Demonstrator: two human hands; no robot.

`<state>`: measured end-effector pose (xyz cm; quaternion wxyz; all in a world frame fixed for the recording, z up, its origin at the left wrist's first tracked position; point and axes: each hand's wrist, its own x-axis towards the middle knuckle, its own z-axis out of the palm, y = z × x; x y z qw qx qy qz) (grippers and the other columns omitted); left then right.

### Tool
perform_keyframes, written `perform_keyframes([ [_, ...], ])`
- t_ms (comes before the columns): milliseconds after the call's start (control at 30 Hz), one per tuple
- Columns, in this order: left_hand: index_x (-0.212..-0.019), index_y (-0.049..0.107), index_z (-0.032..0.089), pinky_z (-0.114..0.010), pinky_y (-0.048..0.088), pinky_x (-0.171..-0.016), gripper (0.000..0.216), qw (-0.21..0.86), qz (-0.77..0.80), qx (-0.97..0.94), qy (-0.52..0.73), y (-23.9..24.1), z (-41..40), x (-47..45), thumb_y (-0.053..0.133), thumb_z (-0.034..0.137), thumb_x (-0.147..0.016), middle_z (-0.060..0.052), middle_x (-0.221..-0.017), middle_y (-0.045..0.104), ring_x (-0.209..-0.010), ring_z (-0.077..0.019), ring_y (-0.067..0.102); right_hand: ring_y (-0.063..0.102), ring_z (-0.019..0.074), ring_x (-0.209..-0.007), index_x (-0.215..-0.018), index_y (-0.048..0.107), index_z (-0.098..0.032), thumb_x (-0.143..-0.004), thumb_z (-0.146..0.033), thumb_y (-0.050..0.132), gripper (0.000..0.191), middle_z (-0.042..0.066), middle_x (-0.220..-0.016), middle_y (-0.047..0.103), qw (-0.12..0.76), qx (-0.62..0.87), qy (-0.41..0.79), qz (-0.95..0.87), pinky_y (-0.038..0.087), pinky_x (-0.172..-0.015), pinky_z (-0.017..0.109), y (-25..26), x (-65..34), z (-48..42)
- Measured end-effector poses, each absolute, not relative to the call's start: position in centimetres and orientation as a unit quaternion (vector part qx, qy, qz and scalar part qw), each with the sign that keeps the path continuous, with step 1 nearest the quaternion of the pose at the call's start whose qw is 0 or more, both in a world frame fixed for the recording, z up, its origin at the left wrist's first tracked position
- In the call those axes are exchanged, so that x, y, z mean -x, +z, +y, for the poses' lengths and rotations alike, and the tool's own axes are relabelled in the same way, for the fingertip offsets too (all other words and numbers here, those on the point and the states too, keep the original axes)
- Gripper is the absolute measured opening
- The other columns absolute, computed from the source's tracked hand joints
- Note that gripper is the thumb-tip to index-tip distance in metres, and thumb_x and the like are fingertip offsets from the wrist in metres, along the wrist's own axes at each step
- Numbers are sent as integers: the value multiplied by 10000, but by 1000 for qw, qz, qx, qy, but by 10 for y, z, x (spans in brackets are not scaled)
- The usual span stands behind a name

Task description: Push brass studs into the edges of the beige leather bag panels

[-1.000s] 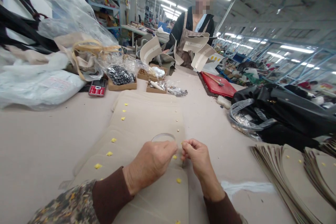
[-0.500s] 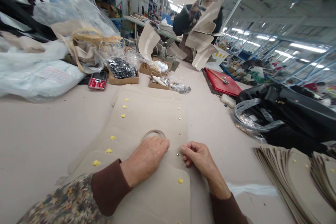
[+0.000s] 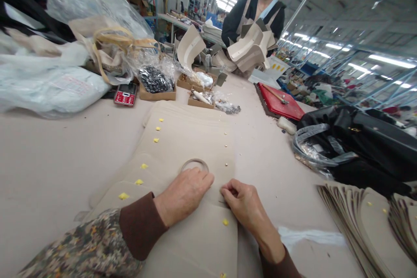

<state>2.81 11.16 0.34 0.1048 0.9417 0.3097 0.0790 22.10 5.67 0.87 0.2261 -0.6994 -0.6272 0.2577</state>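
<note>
Several beige cut panels (image 3: 192, 143) lie overlapped on the table, each with small yellow tabs (image 3: 123, 196) on the left and metal studs (image 3: 226, 164) on the right. My left hand (image 3: 185, 193) rests knuckles-up on a panel with its fingers curled, just below a clear tape ring (image 3: 194, 164). My right hand (image 3: 243, 204) is beside it, fingers pinched together at the panel's right edge; what they hold is hidden.
A person in an apron (image 3: 257, 21) stands at the far end holding curved beige pieces. Cardboard trays of hardware (image 3: 156, 84), a red phone (image 3: 125, 94), plastic bags (image 3: 48, 87), a red board (image 3: 280, 104), a black bag (image 3: 365, 139) and a fanned stack of panels (image 3: 368, 221) surround the work area.
Both hands came down from a raised pinch onto the panel. The stud by my right hand is now covered. The person opposite lifted and lowered the beige pieces.
</note>
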Motion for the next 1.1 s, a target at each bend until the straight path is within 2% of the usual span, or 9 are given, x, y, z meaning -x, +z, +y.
perform_keyframes([
  [67, -890, 508, 186, -369, 422, -694, 156, 101, 309, -942, 82, 3, 112, -28, 406, 68, -900, -48, -871, 580, -784, -235, 505, 559, 140, -505, -911, 663, -179, -787, -229, 580, 158, -36, -541, 613, 242, 710, 250, -612, 389, -522, 227, 7, -223, 55],
  [133, -886, 510, 184, -360, 423, -695, 160, 99, 310, -942, 86, 4, 113, -28, 396, 74, -910, -51, -868, 580, -786, -230, 507, 549, 142, -463, -996, 626, -182, -811, -275, 584, 211, -51, -522, 590, 267, 721, 268, -580, 396, -499, 231, 6, -226, 50],
  [267, -882, 510, 177, -348, 429, -699, 163, 95, 308, -943, 84, 7, 113, -29, 398, 61, -902, -57, -867, 581, -789, -224, 513, 618, 170, -579, -794, 655, -202, -865, -317, 546, 174, 22, -653, 678, 281, 707, 270, -590, 454, -586, 258, 5, -227, 36],
  [400, -882, 508, 179, -346, 434, -700, 156, 87, 309, -944, 82, 8, 113, -29, 417, 52, -885, -59, -869, 583, -793, -225, 522, 661, 209, -744, -802, 706, -203, -867, -262, 540, 188, 75, -815, 734, 256, 699, 168, -646, 457, -722, 289, 1, -219, 33],
  [700, -895, 520, 171, -329, 418, -700, 138, 92, 306, -943, 97, 7, 114, -30, 399, 125, -941, -49, -821, 585, -782, -217, 538, 587, 140, -595, -698, 684, -199, -816, -251, 551, 185, 10, -653, 676, 190, 738, 139, -632, 379, -595, 237, 6, -208, 53],
  [867, -902, 518, 172, -304, 401, -680, 116, 118, 293, -941, 121, 15, 117, -26, 421, 116, -932, -34, -834, 603, -775, -193, 552, 573, 133, -550, -646, 690, -185, -793, -240, 574, 195, -10, -583, 655, 184, 697, 255, -644, 358, -525, 221, 16, -214, 49],
  [933, -907, 520, 175, -297, 394, -658, 118, 126, 290, -941, 119, 16, 118, -25, 420, 121, -935, -26, -831, 612, -758, -185, 555, 592, 147, -593, -684, 707, -185, -828, -264, 568, 215, 3, -635, 680, 211, 676, 282, -647, 384, -541, 225, 22, -220, 42],
  [1033, -893, 529, 175, -303, 395, -663, 134, 117, 291, -943, 113, 14, 118, -23, 413, 128, -943, -27, -818, 616, -754, -189, 556, 607, 166, -692, -830, 721, -191, -872, -269, 558, 185, 33, -760, 698, 291, 643, 244, -665, 438, -639, 250, 29, -230, 26],
  [1100, -881, 534, 172, -309, 401, -679, 141, 111, 292, -943, 113, 11, 117, -23, 416, 121, -940, -35, -814, 614, -765, -194, 556, 598, 162, -690, -863, 719, -201, -873, -256, 582, 148, 33, -755, 675, 295, 616, 237, -691, 444, -655, 257, 30, -235, 14],
])
